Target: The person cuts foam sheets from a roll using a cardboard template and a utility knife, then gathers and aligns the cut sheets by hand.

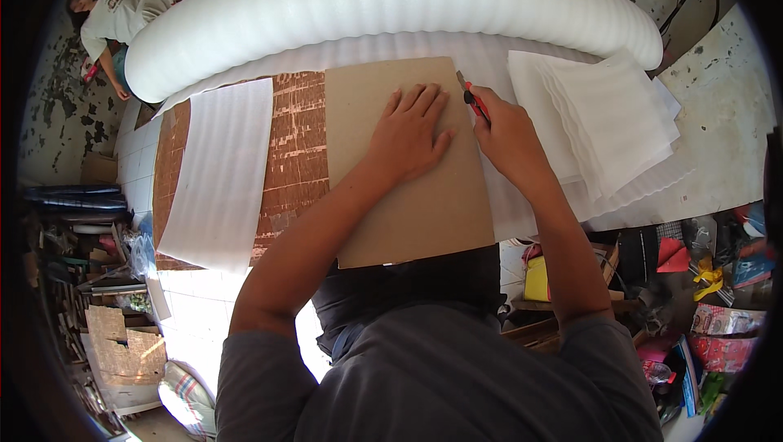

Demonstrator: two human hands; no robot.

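The left hand (pixel 408 139) rests flat, fingers spread, on the brown board (pixel 412 214) lying over white foam (pixel 507 197), apparently steadying it so its right edge can guide the red cutter (pixel 474 101) grasped in the right hand (pixel 507 136).

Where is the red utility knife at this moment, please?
In the head view, the red utility knife is right of centre, held in the fingers of the right hand, near the upper right edge of the brown board.
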